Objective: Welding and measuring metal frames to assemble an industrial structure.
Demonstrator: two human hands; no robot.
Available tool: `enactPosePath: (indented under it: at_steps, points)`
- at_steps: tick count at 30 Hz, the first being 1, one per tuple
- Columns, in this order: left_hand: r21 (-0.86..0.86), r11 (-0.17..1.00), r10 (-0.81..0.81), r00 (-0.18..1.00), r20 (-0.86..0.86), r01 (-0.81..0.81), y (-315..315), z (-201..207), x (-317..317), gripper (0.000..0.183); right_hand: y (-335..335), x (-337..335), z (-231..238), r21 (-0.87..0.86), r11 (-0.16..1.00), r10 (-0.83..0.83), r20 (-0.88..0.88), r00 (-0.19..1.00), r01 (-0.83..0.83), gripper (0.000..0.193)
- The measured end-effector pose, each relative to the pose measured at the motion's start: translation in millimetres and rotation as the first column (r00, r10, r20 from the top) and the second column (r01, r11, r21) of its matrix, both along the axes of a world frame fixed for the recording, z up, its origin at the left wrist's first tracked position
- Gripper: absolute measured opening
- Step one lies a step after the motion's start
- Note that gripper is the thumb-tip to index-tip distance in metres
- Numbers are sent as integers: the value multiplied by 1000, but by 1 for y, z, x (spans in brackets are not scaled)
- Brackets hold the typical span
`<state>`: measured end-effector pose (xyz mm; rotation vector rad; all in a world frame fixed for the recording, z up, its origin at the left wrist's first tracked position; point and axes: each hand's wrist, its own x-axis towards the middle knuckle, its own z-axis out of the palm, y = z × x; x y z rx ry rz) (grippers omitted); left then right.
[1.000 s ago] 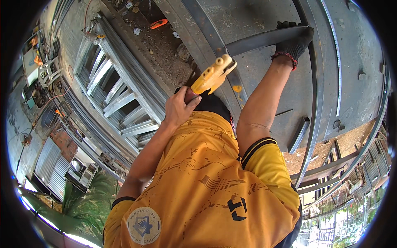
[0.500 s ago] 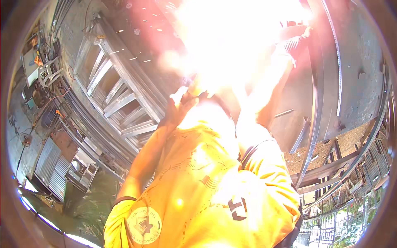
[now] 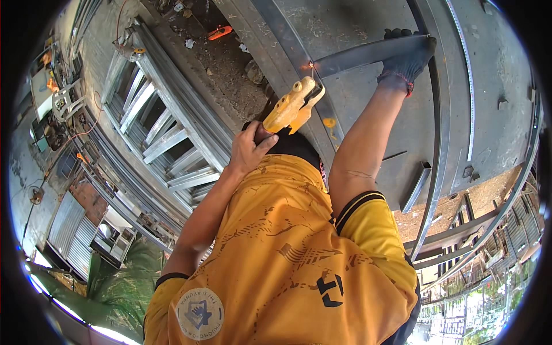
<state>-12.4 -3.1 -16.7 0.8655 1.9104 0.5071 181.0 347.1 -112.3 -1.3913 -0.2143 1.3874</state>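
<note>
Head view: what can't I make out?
- Head: handle of the yellow electrode holder, mostly covered by left hand.
- Head: part of gloved right hand, behind steel crosspiece.
- Head: shape of glowing weld spot, too small.
- Head: far end of long steel bar, cut by top edge.

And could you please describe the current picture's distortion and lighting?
In the head view, the steel bar looks bowed, probably by the fisheye lens; corners go black, bright strips wash out at lower left; the yellow electrode holder looks sharp, a small orange glow beyond it.
</note>
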Motion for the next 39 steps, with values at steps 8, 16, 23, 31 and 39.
enactPosePath:
  at_steps: [8, 16, 23, 31, 39]
  points:
    - [31, 999, -22, 998, -54, 24, -3, -8, 1, 49, 2, 9, -11, 16, 998, -50, -198, 979, 54, 48]
    - [-65, 996, -60, 997, -50, 57, 4, -3, 0, 59, 0, 13, -20, 65, 997, -27, -204, 979, 41, 48]
    - [-65, 996, -71, 996, -57, 67, 5, -2, -1, 59, 2, 15, -24, 67, 997, -12, -214, 977, 27, 49]
    - [-37, 998, -55, 997, -56, 53, 4, -5, -1, 58, 1, 13, -20, 45, 998, -28, -208, 978, 38, 48]
    - [-21, 998, -52, 998, -44, 51, 7, -5, -1, 57, 1, 12, -17, 35, 998, -43, -186, 982, 50, 47]
